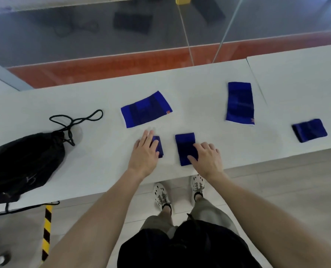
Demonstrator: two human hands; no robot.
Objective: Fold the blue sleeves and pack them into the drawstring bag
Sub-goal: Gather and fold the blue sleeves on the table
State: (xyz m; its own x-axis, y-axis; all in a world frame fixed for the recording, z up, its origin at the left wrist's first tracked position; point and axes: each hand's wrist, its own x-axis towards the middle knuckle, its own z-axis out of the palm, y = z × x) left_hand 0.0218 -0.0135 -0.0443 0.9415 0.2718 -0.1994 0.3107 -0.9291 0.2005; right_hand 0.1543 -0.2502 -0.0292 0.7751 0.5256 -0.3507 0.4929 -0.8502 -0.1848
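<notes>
Several blue sleeves lie on the white table [199, 84]. My left hand [144, 153] rests flat on a small folded sleeve [159, 149], covering most of it. My right hand [207, 158] lies flat on the lower right part of another folded sleeve [185, 144]. An unfolded sleeve [146, 109] lies flat just beyond my left hand. Another unfolded sleeve [240, 103] lies at the right, and a folded one [309, 130] sits near the table's right front edge. The black drawstring bag [23, 163] lies at the left with its cord [77, 118] looped on the table.
The table's front edge runs just under my wrists. A seam [256, 82] divides the tabletop at the right. A glass wall and an orange floor strip stand behind the table. A yellow-black striped post [47, 229] stands below the bag.
</notes>
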